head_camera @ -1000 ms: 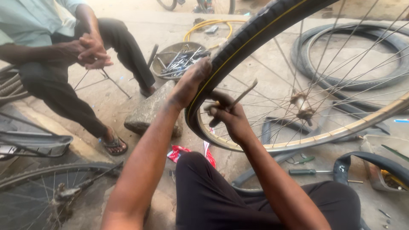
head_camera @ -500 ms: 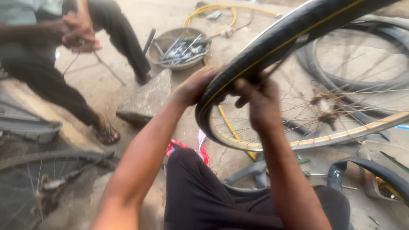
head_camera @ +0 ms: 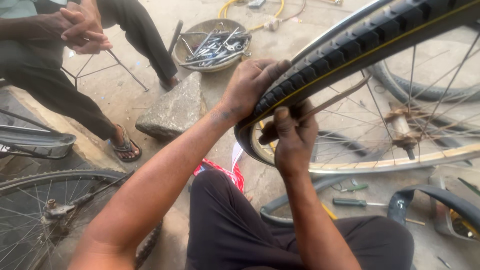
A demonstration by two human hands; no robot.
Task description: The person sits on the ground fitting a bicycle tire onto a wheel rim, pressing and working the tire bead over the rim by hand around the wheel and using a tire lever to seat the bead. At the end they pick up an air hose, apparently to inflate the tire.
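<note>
A spoked bicycle wheel (head_camera: pixel 400 125) with a black treaded tyre (head_camera: pixel 350 50) fills the upper right, held over the person's lap. The left hand (head_camera: pixel 250 87) is clamped over the tyre's outer tread, fingers curled on top. Just below, the right hand (head_camera: pixel 292 137) grips a thin metal lever (head_camera: pixel 340 98) wedged at the rim (head_camera: pixel 380 162). Behind lie a grey stone block (head_camera: pixel 172 107) and a bowl of tools (head_camera: pixel 212 45). A seated person's clasped hands (head_camera: pixel 82 27) show upper left.

matt black rubber tyre (head_camera: pixel 350 45) with knobbly tread; shiny metal rim (head_camera: pixel 400 162) and spokes (head_camera: pixel 425 100); rough grey stone (head_camera: pixel 172 107)
</note>
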